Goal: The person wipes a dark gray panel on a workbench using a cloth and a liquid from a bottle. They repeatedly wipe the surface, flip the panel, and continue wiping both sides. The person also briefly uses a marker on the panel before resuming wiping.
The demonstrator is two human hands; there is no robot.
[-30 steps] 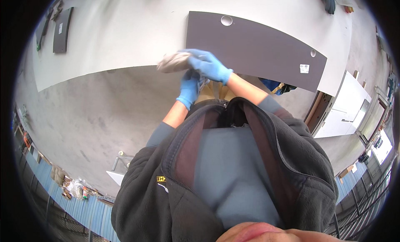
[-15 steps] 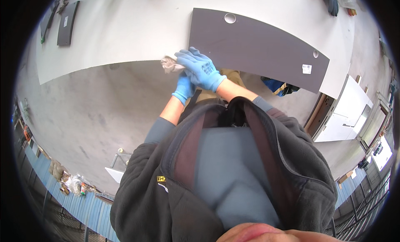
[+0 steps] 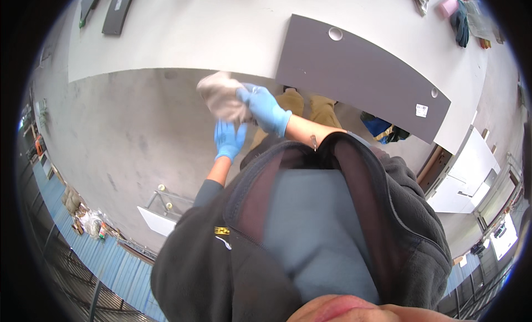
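One blue-gloved hand of mine, the right hand, grips a pale beige cloth, bunched and partly blurred. My left hand, gloved likewise, lies just below the cloth, open with its fingers extended; whether its fingertips touch the fabric I cannot tell. As seen from my head, the cloth appears mostly against the grey floor, at the near edge of the white table. To the right of the cloth, a dark grey panel rests on the table; its far side is curved, it has two round pale marks, holes or recesses, and it carries a white label near its right end. Below the panel's near edge, a blue and yellow bundle is partly visible. Farther out, a narrow dark board lies at the table's left, and a pink object sits beside a dark glove at its far right. White boards occupy the right margin; a metal frame stands on the floor at left.
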